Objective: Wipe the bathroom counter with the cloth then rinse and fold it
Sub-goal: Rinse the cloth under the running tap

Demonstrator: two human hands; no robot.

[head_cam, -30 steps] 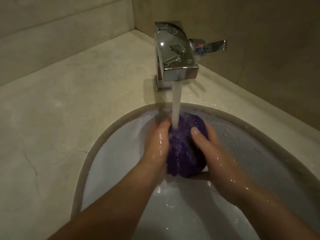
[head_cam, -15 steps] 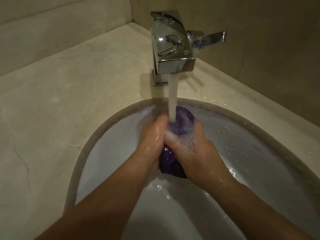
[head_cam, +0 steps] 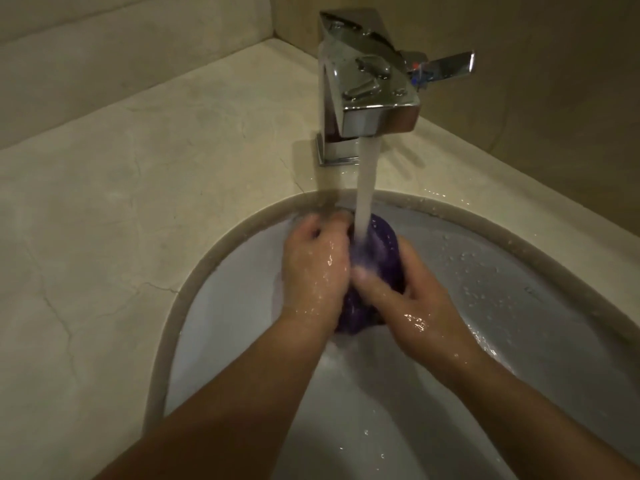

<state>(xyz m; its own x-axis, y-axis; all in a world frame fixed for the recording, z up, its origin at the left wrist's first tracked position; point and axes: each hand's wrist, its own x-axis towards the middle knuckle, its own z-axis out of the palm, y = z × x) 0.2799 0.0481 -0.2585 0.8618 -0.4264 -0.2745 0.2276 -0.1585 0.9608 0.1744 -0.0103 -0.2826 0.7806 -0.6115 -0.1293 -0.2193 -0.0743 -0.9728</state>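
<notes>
Both hands, left (head_cam: 313, 268) and right (head_cam: 398, 299), press a closed grip around the bunched cloth (head_cam: 382, 247) between them, holding it right under the stream (head_cam: 367, 188) from the tap (head_cam: 367, 88) above so water flushes it into the sink (head_cam: 519, 306) below

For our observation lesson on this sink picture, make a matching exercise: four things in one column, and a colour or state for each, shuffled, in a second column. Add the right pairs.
Column one:
1. cloth
2. faucet
3. counter
4. sink basin

Column two:
A. shiny chrome, water running from it
B. purple, bunched between the left hand and right hand
C. white, dotted with droplets
D. beige stone with thin cracks

Pairs: 1-B, 2-A, 3-D, 4-C
</notes>
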